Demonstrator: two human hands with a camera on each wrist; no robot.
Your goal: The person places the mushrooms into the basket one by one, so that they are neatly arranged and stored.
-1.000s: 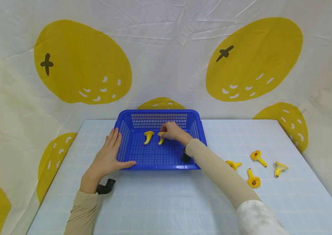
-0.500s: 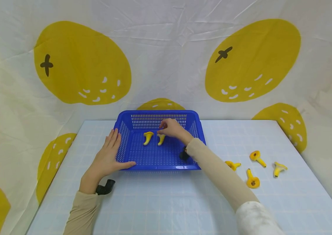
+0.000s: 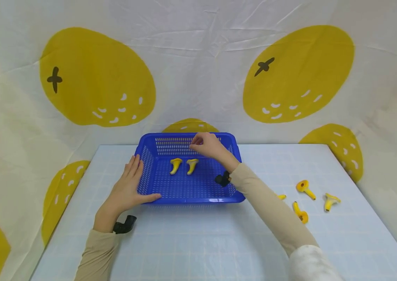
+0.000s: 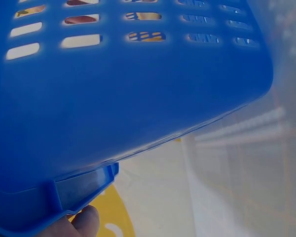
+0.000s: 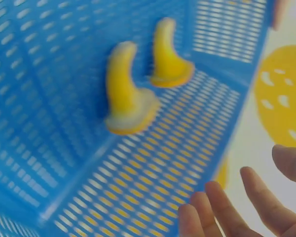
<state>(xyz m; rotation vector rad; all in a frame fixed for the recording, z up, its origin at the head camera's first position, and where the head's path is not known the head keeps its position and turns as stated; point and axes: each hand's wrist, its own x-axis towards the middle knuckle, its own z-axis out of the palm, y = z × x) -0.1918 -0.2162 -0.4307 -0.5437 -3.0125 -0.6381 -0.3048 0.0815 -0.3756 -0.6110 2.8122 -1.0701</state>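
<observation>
Two yellow chanterelle mushrooms lie side by side in the blue plastic basket (image 3: 188,201). The left mushroom (image 3: 175,165) and the paler-capped right mushroom (image 3: 192,166) both have their caps toward the back wall. My right hand (image 3: 208,146) hovers above and behind them. In the right wrist view its fingers (image 5: 224,210) are apart and hold nothing. My left hand (image 3: 124,191) rests on the basket's left rim, fingers straight, thumb over the front corner. The left wrist view is mostly the basket's outer wall (image 4: 113,108), with fingertips (image 4: 89,221) at the rim.
Right of the basket, several more chanterelles lie on the table (image 3: 191,242): one mushroom (image 3: 305,189), a pale mushroom (image 3: 332,202), another (image 3: 301,214), and one (image 3: 281,196) partly behind my right sleeve (image 3: 272,210). A fruit-print cloth (image 3: 198,78) hangs behind.
My right hand has let go of the right mushroom and lifted up and back from it. The mushroom stays on the basket floor. The left hand keeps its place.
</observation>
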